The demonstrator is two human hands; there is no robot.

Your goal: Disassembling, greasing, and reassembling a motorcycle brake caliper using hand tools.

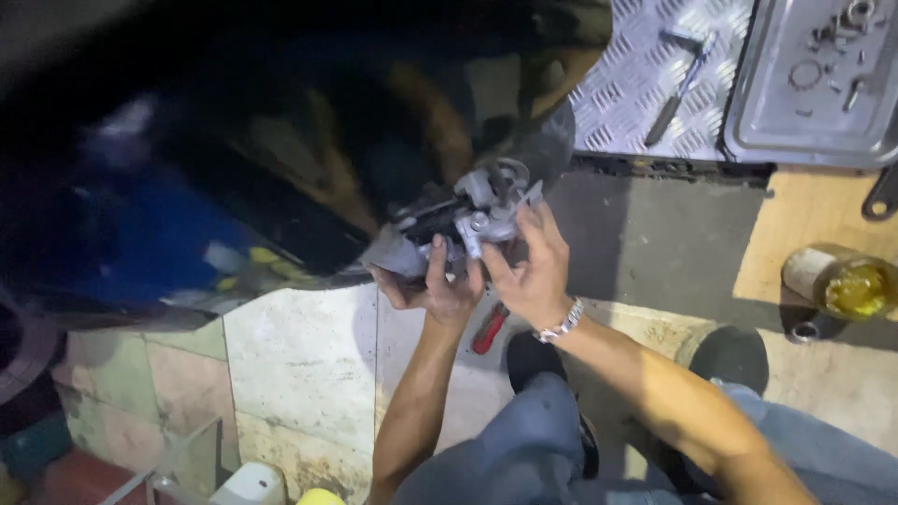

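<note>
Head view, looking down: nearest are the person's knees in blue-grey trousers (pixel 524 440) and a black shoe (pixel 533 360) on pale stone floor tiles (pixel 299 365). Just past the shoe, at about seven o'clock from the hands, a red-handled screwdriver (pixel 489 329) lies flat on the tiles.

Both forearms rise to the middle of the frame. The left hand (pixel 430 285) cups from below, fingers curled up around the underside of a grey metal bracket assembly (pixel 482 210) that sticks out from the dark, blurred body of a vehicle (pixel 234 159). The right hand (pixel 528 266), a silver bracelet (pixel 559 324) at its wrist, is closed narrow on the same assembly, fingertips pinching near a bolt head on its face. I'd judge the work is at the stage of seating or loosening that part by hand; whichever it is, it looks to want the left hand bracing steady while the right turns or aligns the small fastener. I cannot tell which way it is going.

Farther off, at three o'clock, a yellowish round jar (pixel 847 281) lies tipped on the tan floor, its label unreadable, with a small metal ring (pixel 804 331) beside it. At one o'clock, a T-handle wrench (pixel 681 84) rests on checker plate (pixel 627 103), and beyond it a grey metal tray (pixel 786 140) holds loose washers and bolts.
</note>
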